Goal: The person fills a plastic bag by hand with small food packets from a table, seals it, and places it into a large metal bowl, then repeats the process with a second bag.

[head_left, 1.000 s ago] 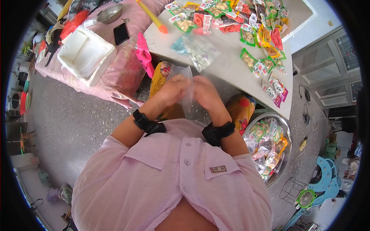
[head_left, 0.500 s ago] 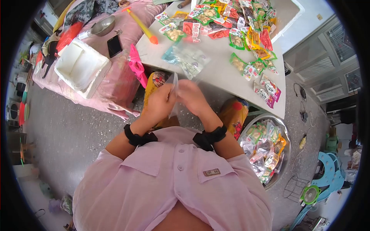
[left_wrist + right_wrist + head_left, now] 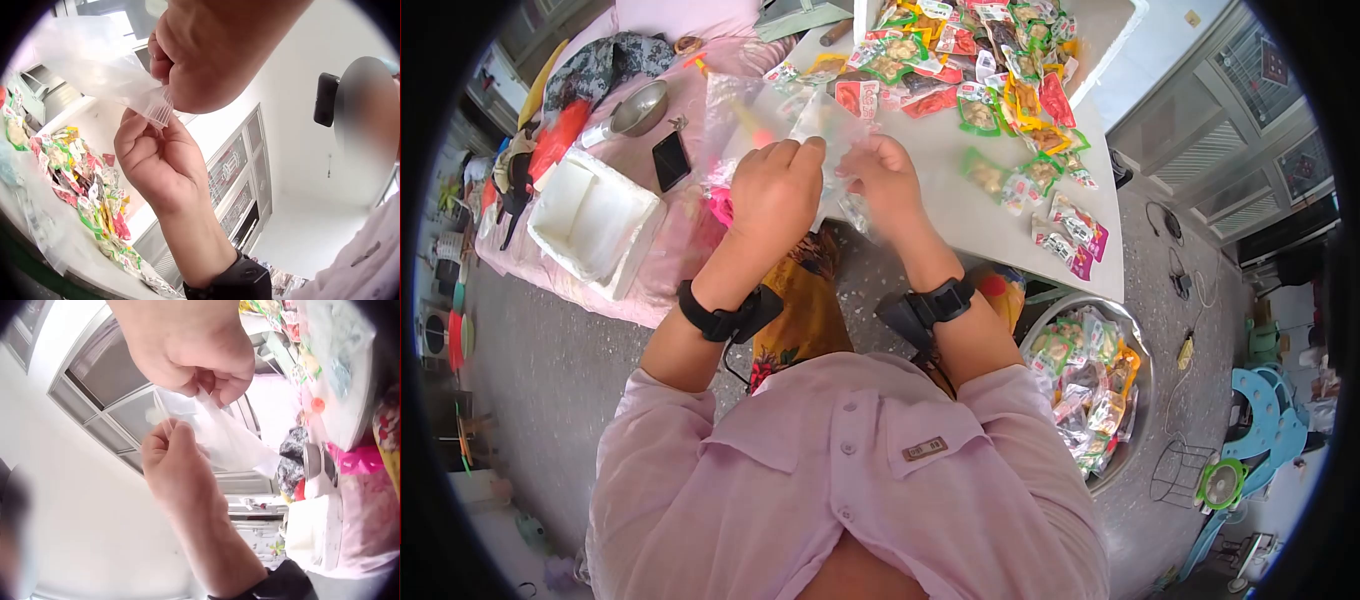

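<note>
A clear plastic bag (image 3: 735,110) hangs between both hands, raised in front of the table's near edge. The left hand (image 3: 778,195) grips its edge with curled fingers. The right hand (image 3: 887,188) pinches the same edge a little to the right. From the left wrist, the bag's ribbed edge (image 3: 156,107) shows between the right hand's thumb and fingers. In the right wrist view the bag (image 3: 225,434) looks flat and see-through, stretching away from the fingertips. More clear bags (image 3: 47,231) lie on the table, mostly hidden from the head view by the held one.
Many colourful snack packets (image 3: 1000,70) are heaped on the white table (image 3: 945,200) beside a foam box (image 3: 1115,45). At the right, a metal basin (image 3: 1142,400) holds more packets. A pink-covered bed on the left carries a foam tray (image 3: 590,225), a phone (image 3: 670,160) and a pan (image 3: 640,108).
Both hands have risen and moved forward and left from near the lap, bringing the bag up with them. The bag now spreads wider in view. The head view has shifted slightly right.
</note>
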The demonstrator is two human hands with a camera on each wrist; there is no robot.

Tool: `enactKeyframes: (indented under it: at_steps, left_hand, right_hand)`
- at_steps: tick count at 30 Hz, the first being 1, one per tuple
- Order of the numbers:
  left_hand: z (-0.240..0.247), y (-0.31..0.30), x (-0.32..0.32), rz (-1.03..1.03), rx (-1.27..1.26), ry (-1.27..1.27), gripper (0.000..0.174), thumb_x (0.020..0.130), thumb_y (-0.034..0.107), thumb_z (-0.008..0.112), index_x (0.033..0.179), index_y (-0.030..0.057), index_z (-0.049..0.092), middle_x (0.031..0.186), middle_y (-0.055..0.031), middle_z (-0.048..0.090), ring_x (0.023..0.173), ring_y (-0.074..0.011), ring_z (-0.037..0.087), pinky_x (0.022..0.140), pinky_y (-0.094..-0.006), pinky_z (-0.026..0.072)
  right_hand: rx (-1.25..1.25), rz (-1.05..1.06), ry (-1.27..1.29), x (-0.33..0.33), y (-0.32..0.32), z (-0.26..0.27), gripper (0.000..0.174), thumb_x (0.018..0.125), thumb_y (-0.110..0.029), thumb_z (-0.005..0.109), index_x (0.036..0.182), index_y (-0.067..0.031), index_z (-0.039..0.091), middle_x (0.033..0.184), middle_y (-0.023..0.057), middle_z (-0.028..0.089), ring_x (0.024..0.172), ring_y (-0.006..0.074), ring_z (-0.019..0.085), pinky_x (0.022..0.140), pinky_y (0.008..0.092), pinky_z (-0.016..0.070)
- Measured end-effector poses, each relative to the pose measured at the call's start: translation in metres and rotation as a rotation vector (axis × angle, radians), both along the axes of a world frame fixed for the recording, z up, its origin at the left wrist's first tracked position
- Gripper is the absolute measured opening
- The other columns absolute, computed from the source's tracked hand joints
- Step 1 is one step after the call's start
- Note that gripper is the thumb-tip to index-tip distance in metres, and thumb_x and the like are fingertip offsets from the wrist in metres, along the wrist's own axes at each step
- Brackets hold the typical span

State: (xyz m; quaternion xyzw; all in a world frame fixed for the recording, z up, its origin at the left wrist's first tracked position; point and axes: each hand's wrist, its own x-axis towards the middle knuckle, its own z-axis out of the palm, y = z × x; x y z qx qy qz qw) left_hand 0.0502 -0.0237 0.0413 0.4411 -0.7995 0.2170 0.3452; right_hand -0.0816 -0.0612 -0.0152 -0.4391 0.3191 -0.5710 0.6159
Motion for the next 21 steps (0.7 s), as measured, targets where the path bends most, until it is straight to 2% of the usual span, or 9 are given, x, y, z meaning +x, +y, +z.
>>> enactKeyframes:
  at_steps: [4,7,10,12,13,14,17,20,21]
  left_hand:
    - [-0.048,-0.041,-0.027,-0.019,0.136,-0.098,0.011,0.066,0.006,0.050,0.078,0.0063,0.050,0.061,-0.0080,0.051,0.055,-0.0257,0.052,0.050,-0.0352,0.0414]
    - [-0.089,-0.064,-0.050,-0.019,0.295,-0.061,0.008,0.068,0.008,0.047,0.076,0.0069,0.049,0.063,-0.0090,0.052,0.057,-0.0266,0.053,0.051,-0.0364,0.0422]
    - [-0.109,-0.073,-0.071,0.036,0.530,0.021,0.008,0.070,0.011,0.043,0.074,0.0065,0.048,0.067,-0.0112,0.054,0.063,-0.0288,0.055,0.056,-0.0385,0.0437]
    - [-0.118,-0.076,-0.075,0.042,0.666,0.080,0.011,0.071,0.013,0.043,0.077,0.0058,0.049,0.071,-0.0132,0.055,0.067,-0.0305,0.054,0.059,-0.0401,0.0426]
    - [-0.124,-0.077,-0.077,0.045,0.735,0.111,0.012,0.072,0.014,0.044,0.079,0.0055,0.049,0.073,-0.0142,0.055,0.069,-0.0313,0.053,0.060,-0.0410,0.0421]
    - [-0.129,-0.078,-0.077,0.022,0.730,0.133,0.013,0.072,0.014,0.044,0.080,0.0055,0.049,0.074,-0.0143,0.055,0.071,-0.0311,0.053,0.061,-0.0407,0.0420]
    - [-0.139,-0.082,-0.075,-0.026,0.727,0.159,0.016,0.071,0.014,0.044,0.083,0.0056,0.050,0.078,-0.0141,0.055,0.074,-0.0303,0.053,0.064,-0.0399,0.0419]
    - [-0.141,-0.081,-0.075,-0.018,0.762,0.143,0.019,0.071,0.014,0.044,0.087,0.0059,0.052,0.082,-0.0137,0.056,0.076,-0.0294,0.053,0.065,-0.0388,0.0421]
    - [-0.141,-0.081,-0.075,-0.017,0.770,0.154,0.020,0.071,0.014,0.044,0.087,0.0060,0.052,0.083,-0.0137,0.056,0.077,-0.0293,0.053,0.066,-0.0384,0.0421]
  right_hand:
    - [-0.001,-0.240,0.356,-0.031,-0.030,-0.047,0.015,0.074,-0.011,0.053,0.084,-0.0006,0.049,0.070,0.0070,0.054,0.066,0.0143,0.054,0.056,0.0251,0.0426]
    - [-0.212,-0.353,0.812,-0.053,-0.040,-0.071,0.016,0.072,-0.011,0.052,0.083,0.0000,0.049,0.071,0.0132,0.054,0.067,0.0226,0.055,0.058,0.0311,0.0430]
    - [-0.355,-0.416,0.910,-0.081,-0.039,-0.073,0.017,0.071,-0.010,0.050,0.086,-0.0010,0.049,0.075,0.0179,0.054,0.072,0.0313,0.054,0.063,0.0358,0.0423]
    - [-0.454,-0.513,1.157,-0.117,-0.050,-0.074,0.019,0.071,-0.010,0.049,0.088,-0.0015,0.050,0.081,0.0192,0.054,0.077,0.0334,0.053,0.067,0.0377,0.0416]
    - [-0.375,-0.529,1.195,-0.133,-0.053,-0.069,0.019,0.071,-0.010,0.049,0.088,-0.0011,0.050,0.083,0.0188,0.054,0.079,0.0334,0.052,0.068,0.0381,0.0415]
    - [-0.296,-0.546,1.231,-0.149,-0.056,-0.064,0.020,0.071,-0.010,0.048,0.088,-0.0006,0.050,0.085,0.0185,0.054,0.080,0.0334,0.052,0.070,0.0386,0.0413]
    - [-0.401,-0.652,1.366,-0.196,-0.073,-0.078,0.022,0.069,-0.011,0.050,0.088,0.0006,0.049,0.086,0.0190,0.054,0.083,0.0333,0.052,0.072,0.0397,0.0414]
    - [-0.365,-0.548,1.611,-0.215,-0.087,-0.084,0.029,0.067,-0.016,0.052,0.090,0.0014,0.048,0.088,0.0209,0.054,0.084,0.0344,0.051,0.073,0.0402,0.0416]
    - [-0.270,-0.474,1.645,-0.216,-0.090,-0.081,0.032,0.067,-0.019,0.052,0.091,0.0013,0.047,0.090,0.0219,0.053,0.085,0.0345,0.051,0.074,0.0401,0.0414]
